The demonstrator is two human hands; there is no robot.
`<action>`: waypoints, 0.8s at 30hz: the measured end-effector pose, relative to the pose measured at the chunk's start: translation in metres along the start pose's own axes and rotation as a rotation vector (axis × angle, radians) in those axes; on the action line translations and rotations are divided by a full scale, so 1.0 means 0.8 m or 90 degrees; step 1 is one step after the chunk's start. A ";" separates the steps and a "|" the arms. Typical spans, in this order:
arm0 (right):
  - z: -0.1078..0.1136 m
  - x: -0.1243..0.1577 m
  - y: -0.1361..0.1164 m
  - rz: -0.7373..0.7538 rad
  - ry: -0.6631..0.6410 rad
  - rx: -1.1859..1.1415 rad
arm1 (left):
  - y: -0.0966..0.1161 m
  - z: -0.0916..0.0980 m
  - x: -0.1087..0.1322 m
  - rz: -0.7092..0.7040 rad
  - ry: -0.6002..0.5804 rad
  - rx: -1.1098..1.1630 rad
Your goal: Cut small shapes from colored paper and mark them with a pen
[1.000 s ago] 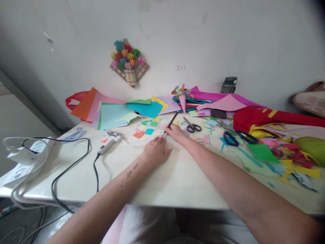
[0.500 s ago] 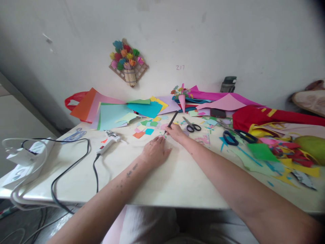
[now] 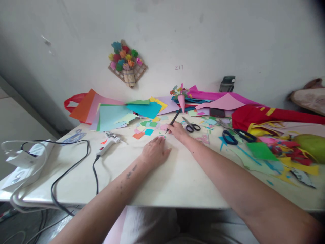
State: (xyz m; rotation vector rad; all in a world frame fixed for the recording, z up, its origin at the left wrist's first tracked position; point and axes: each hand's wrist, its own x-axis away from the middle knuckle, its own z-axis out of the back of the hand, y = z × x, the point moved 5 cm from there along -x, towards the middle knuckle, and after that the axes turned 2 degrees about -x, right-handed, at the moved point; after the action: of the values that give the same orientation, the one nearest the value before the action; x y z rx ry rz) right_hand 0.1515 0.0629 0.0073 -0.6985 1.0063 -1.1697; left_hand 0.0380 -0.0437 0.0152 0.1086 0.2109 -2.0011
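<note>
A slim black pen (image 3: 175,117) is gripped in my right hand (image 3: 177,131), tilted with its lower end just above a small piece of paper (image 3: 164,137). My left hand (image 3: 154,150) lies flat on the white table with its fingers stretched forward, fingertips at that paper and partly covering it. Whatever mark is on the paper is too small to make out. Small coloured paper squares (image 3: 149,131) lie just beyond my left fingers. Black-handled scissors (image 3: 193,127) rest to the right of my right hand.
A white glue gun (image 3: 108,145) with a black cord lies left, near a power strip (image 3: 27,169). Coloured paper sheets (image 3: 114,115) line the back. A second pair of scissors (image 3: 230,137) and paper scraps (image 3: 261,150) are at right. A small pink paper bouquet (image 3: 181,100) stands behind.
The pen's lower end has shifted slightly right, away from my left fingertips, with my right hand. My left hand stays in place on the paper.
</note>
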 end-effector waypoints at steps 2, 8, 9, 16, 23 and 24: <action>-0.001 -0.001 0.004 -0.013 -0.030 -0.020 | 0.000 0.000 0.000 0.002 -0.005 -0.002; -0.007 -0.004 0.010 -0.018 -0.070 -0.061 | 0.000 -0.003 0.000 0.003 -0.006 -0.001; -0.008 -0.005 0.010 -0.016 -0.074 -0.061 | 0.000 -0.003 0.000 0.000 -0.001 0.001; -0.009 -0.006 0.012 -0.011 -0.079 -0.044 | 0.001 0.000 0.000 0.013 -0.023 -0.004; -0.012 -0.008 0.016 -0.007 -0.085 -0.023 | 0.002 0.004 0.001 0.012 -0.018 -0.005; -0.012 -0.008 0.016 -0.006 -0.086 -0.013 | 0.002 0.003 0.000 0.010 -0.016 -0.006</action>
State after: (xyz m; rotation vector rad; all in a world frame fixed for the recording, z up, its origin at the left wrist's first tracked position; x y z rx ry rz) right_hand 0.1475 0.0730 -0.0060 -0.7882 0.9035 -1.1062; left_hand 0.0396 -0.0453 0.0176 0.0782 0.2025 -1.9846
